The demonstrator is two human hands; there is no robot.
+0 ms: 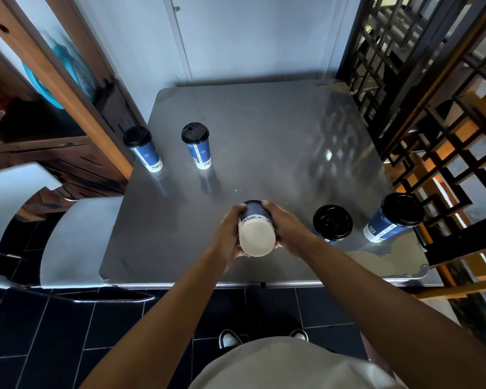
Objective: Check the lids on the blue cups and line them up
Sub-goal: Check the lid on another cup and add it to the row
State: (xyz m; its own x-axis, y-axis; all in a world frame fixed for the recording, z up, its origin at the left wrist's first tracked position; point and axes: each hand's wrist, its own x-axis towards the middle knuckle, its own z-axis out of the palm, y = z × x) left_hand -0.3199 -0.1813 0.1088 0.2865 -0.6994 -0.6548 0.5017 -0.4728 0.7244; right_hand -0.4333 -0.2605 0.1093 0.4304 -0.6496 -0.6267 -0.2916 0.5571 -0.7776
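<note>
A blue paper cup (256, 231) is held tipped over above the steel table (264, 130), its pale bottom facing me and its lid hidden. My left hand (230, 234) grips its left side and my right hand (285, 226) grips its right side. Two blue cups with black lids stand at the far left: one (142, 148) by the table edge, another (196, 146) beside it. Two more lidded blue cups stand at the near right, one (332, 223) close to my right wrist and one (394, 217) by the right edge.
A metal chair (76, 237) stands at the table's left side. A wooden cabinet (54, 80) rises at the left and a black lattice screen (432, 108) at the right. A pale wall lies behind the table. Dark floor tiles are below.
</note>
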